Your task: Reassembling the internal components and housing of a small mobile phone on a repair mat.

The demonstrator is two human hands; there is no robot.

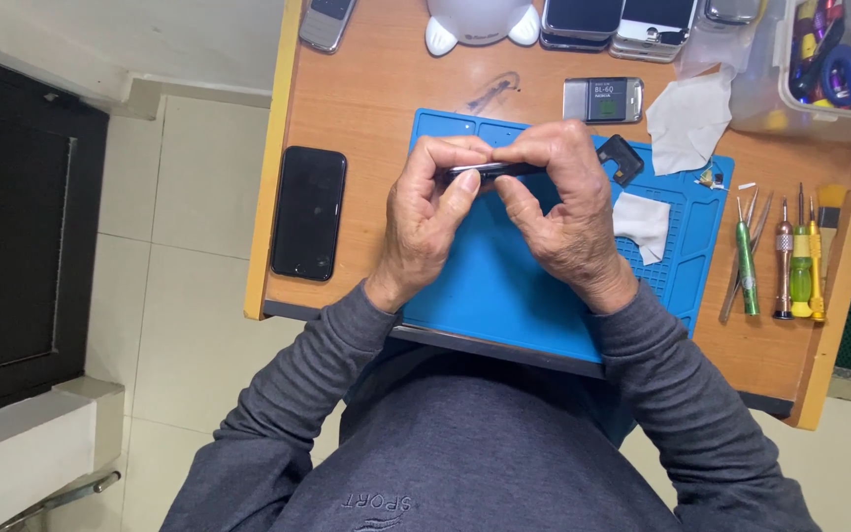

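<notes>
Together, the left hand and right hand pinch a slim dark phone edge-on above the blue mat.

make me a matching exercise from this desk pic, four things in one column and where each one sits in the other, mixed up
Things:
1. black phone
2. screwdrivers
3. battery
4. scissors

Places:
A. in the clear plastic box at the far right corner
B. flat on the wood, left of the blue mat
C. in a row on the wood, right of the blue mat
D. on the wood just beyond the mat's far edge

Pairs: 1-B, 2-C, 3-D, 4-A
</notes>
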